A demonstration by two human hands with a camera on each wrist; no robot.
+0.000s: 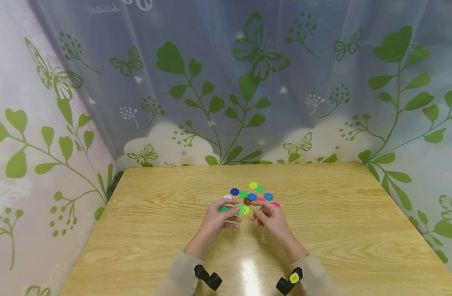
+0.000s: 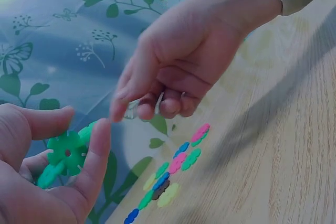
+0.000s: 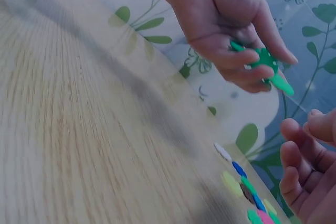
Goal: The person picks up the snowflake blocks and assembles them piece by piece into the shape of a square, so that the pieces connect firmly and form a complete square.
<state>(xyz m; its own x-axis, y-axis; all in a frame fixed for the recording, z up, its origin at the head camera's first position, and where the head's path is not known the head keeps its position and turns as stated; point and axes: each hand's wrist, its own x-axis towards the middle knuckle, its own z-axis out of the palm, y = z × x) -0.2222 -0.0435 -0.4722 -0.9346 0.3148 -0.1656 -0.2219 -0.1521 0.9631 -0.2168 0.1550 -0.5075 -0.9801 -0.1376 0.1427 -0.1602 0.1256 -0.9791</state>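
My left hand point(image 1: 215, 220) holds several interlocked green flower-shaped plastic discs point(image 2: 68, 153) between thumb and fingers, above the table. One notched disc faces the left wrist camera, with others set crosswise at its sides. In the right wrist view, the green piece point(image 3: 262, 62) pokes out past the fingers of that hand. Just to its right is my right hand point(image 1: 274, 220), its fingers loosely bent and its thumb near the index finger. No disc shows in that hand in the left wrist view. The two hands are apart.
Loose flower discs lie flat beyond the hands, among them a dark blue disc point(image 1: 235, 192), a yellow disc point(image 1: 253, 185), a blue disc point(image 1: 268, 196) and a brown disc point(image 1: 247, 201). They lie on a wooden table point(image 1: 155, 213), with a leaf-patterned curtain point(image 1: 218, 61) behind.
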